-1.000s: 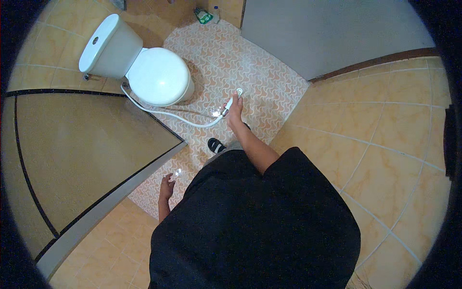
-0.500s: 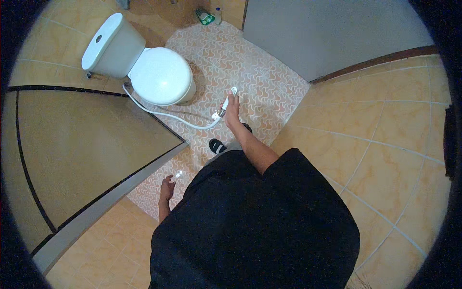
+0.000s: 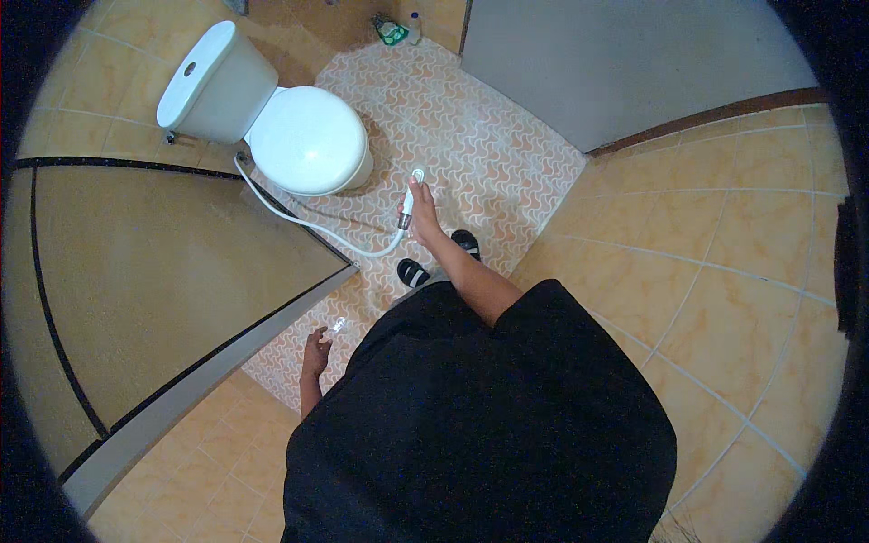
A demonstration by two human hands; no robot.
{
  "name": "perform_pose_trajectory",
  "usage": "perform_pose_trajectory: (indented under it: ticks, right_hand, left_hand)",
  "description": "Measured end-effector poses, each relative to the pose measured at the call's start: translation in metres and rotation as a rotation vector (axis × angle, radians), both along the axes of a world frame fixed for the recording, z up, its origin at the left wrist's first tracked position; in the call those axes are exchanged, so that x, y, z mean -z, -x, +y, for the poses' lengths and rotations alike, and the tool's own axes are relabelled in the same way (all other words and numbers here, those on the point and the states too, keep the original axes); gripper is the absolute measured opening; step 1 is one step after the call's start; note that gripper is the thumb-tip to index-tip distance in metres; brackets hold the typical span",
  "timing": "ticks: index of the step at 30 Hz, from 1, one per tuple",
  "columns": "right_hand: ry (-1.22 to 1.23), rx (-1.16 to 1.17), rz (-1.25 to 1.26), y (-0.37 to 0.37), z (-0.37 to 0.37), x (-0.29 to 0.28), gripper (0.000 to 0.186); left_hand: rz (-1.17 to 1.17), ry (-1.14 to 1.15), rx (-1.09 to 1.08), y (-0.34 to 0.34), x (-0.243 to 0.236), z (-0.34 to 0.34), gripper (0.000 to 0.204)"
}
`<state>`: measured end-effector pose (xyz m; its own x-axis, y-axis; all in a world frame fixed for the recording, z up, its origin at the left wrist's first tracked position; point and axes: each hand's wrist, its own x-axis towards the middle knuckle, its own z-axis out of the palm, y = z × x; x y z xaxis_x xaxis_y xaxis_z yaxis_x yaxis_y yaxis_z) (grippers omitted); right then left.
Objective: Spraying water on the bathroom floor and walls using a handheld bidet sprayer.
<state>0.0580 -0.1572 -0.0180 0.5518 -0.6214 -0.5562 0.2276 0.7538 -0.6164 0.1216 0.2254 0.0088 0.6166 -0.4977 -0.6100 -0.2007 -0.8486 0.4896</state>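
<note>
Half done, perhaps: gripping, not yet releasing, white plastic handheld sprayer [image 3: 410, 197] in fingers of right hand [image 3: 423, 217], above orange-and-white patterned floor tiles [image 3: 480, 136], with fingers of left hand [image 3: 316, 354] loosely open

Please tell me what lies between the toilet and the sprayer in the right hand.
In the head view, only patterned floor tiles show between the toilet and the sprayer; the white hose curves lower in the picture.

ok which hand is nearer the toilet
Right: in the picture, the right hand, gripping the handheld sprayer, is just lower right of the toilet; the left hand is well below it.
</note>
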Motion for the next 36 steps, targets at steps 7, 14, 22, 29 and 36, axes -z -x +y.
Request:
perform_pose_trajectory:
  ticks: [7,14,22,29,36]
  right_hand:
    - [0.038,-0.101,-0.023,-0.018,0.013,0.004,0.025]
    - [-0.012,-0.120,-0.020,-0.022,0.025,0.012,0.029]
    - [-0.050,-0.083,-0.024,-0.017,0.023,0.005,0.029]
    - [0.088,-0.131,-0.028,-0.032,0.013,0.003,0.026]
    - [0.107,-0.186,-0.083,-0.047,0.014,-0.011,0.026]
  left_hand:
    - [-0.033,0.063,0.024,-0.007,0.004,0.011,0.036]
    - [0.009,0.025,-0.036,-0.010,0.008,0.023,0.036]
    - [-0.040,0.019,0.050,-0.017,0.014,0.036,0.037]
    - [-0.057,0.074,0.034,-0.019,0.015,0.037,0.036]
    - [-0.098,0.067,0.048,-0.023,0.018,0.043,0.036]
